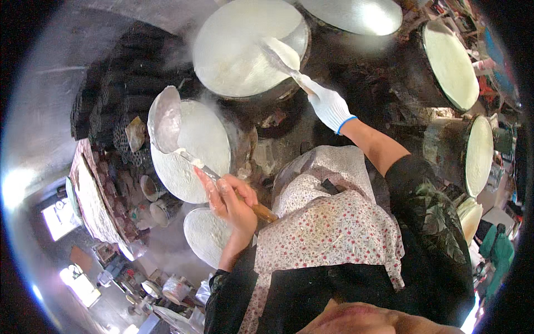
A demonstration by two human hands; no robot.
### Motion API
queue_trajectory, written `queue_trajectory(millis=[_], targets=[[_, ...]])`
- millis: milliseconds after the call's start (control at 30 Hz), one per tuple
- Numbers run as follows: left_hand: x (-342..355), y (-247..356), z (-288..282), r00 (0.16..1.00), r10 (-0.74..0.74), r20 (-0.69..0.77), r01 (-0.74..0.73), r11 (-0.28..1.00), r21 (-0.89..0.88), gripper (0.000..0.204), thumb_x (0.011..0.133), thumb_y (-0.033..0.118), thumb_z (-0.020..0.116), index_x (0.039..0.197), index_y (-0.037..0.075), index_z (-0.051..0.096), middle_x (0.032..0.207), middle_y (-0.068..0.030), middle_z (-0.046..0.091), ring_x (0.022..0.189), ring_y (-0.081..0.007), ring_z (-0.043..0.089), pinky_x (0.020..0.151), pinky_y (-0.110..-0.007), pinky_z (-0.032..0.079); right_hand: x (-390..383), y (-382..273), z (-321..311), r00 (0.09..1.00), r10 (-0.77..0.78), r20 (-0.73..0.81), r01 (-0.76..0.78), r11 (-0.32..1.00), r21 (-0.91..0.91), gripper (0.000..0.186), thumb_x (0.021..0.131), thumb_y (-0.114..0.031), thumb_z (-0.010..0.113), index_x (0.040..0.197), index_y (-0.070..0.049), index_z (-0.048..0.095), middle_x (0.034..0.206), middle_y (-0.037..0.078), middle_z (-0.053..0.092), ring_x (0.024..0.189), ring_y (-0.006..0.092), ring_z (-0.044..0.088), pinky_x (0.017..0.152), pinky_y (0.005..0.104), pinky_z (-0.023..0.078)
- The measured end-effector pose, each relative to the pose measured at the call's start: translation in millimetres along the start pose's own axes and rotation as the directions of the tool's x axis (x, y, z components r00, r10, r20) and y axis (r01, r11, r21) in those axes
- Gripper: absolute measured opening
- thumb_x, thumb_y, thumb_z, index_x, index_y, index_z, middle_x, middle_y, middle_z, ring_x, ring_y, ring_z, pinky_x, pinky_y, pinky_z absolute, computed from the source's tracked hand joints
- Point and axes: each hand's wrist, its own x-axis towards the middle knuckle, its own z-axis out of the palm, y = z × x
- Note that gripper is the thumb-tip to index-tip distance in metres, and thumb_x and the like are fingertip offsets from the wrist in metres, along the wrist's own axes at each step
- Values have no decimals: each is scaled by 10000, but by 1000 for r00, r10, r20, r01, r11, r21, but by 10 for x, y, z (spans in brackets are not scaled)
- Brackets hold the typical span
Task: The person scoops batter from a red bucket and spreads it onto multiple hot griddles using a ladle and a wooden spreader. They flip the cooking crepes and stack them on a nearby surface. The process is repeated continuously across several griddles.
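My bare left hand [236,207] is closed round the handle of a large metal ladle [167,121], whose wooden end shows below the palm. The ladle's bowl is over the far left edge of a round pan coated with pale batter [192,145]. My right hand [327,106], in a white knit glove with a blue cuff, grips a flat tool like a spatula [281,61]. Its blade lies at the right side of a larger round pan with a pale sheet [233,44]; a folded or lifted flap of the sheet [283,53] shows beside the blade. Steam blurs this pan.
More round pans with pale sheets stand around me: one at the near left [206,236], one at the far right [450,67] and one at the right [479,156]. Pale sheets lie stacked at the left [92,206]. A person in green [497,250] is at the right.
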Motion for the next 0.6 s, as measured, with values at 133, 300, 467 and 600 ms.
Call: queue_trajectory(millis=[133,300,467,600], targets=[[-109,64,288,1000,-26,15,26,1000,1,632,1163,189,358,1716,182,51,683,-10,417,475,-89,370,408,-254,365,-86,88,-38,986,-159,-49,165,963,213,533,1035,-276,505,1557,-376,458,925,256,738,830,467,723,755,563,580],[-157,164,665,1000,18,26,-18,1000,-3,627,1164,197,366,1716,184,69,670,-6,414,463,-87,368,397,-255,360,77,304,-299,973,-209,96,205,977,49,564,1040,-250,498,1567,-436,425,1012,216,749,847,444,731,767,544,597],[-189,186,1112,1000,6,-6,-6,1000,-15,622,1165,205,369,1715,177,80,656,-7,412,448,-88,358,381,-256,346,429,278,-714,991,-134,18,118,921,372,419,1039,-270,491,1444,-290,598,1055,211,746,898,445,723,778,544,588],[-100,226,1434,999,-29,-35,28,999,-31,632,1165,225,375,1715,190,65,650,-9,407,441,-91,357,372,-255,336,105,283,-781,829,-316,462,318,945,75,580,1035,-234,503,1565,-451,416,922,230,732,832,445,730,746,525,603]])
